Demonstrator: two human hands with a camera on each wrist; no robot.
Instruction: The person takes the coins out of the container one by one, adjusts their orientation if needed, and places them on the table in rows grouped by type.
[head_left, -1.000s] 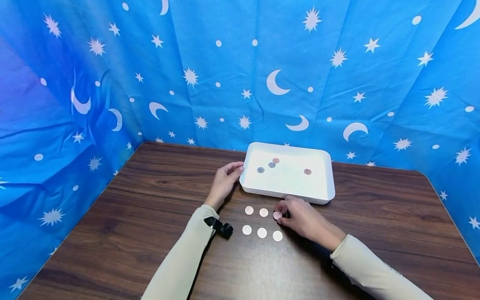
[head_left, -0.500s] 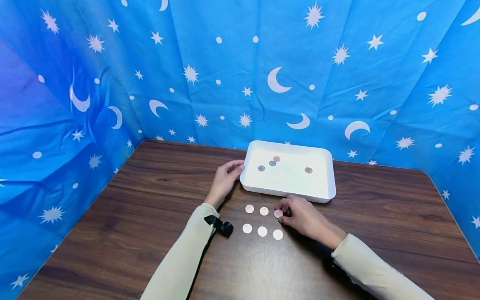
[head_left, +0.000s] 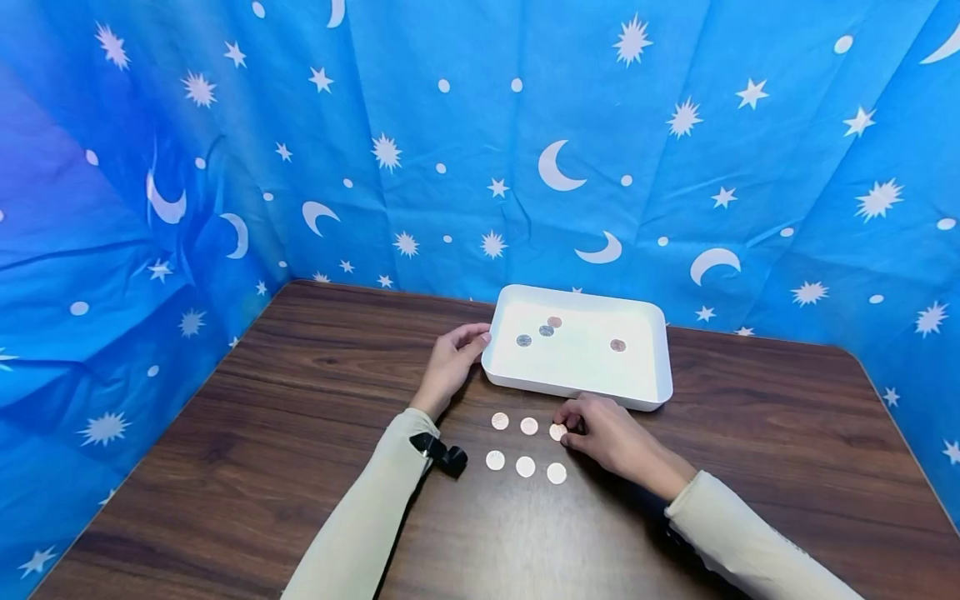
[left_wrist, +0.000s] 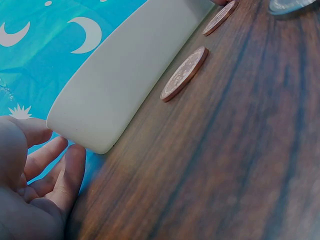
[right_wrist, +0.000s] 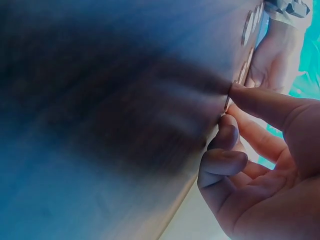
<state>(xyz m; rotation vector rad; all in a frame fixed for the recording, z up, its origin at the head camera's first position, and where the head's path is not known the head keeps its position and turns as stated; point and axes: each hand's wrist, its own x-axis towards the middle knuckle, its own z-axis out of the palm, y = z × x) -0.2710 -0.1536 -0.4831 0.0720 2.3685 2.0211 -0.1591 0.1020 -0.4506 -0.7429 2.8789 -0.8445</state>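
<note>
My left hand (head_left: 448, 362) holds the left edge of a white tray (head_left: 585, 371), with the thumb at the rim and other fingers by the outer wall in the left wrist view. My right hand (head_left: 603, 433) is at the tray's front, thumb and forefinger at the edges of a copper-coloured coin (head_left: 557, 432) lying on the table. In the right wrist view this coin (right_wrist: 227, 102) shows edge-on between the fingertips. It ends the back row, beside a middle coin (head_left: 529, 426) and a left coin (head_left: 500, 421). Inside the tray lie two coppery coins and two grey ones.
A front row holds a left coin (head_left: 495, 460), a middle coin (head_left: 525, 467) and a right coin (head_left: 557, 473). Brown wood-grain table (head_left: 300, 400) spreads around. A blue star-and-moon cloth (head_left: 465, 200) hangs behind and at the sides.
The coin at my right fingertips looks brighter and more exposed, as the fingers have shifted slightly rightward. My left hand stays at the tray. The head view has moved a little.
</note>
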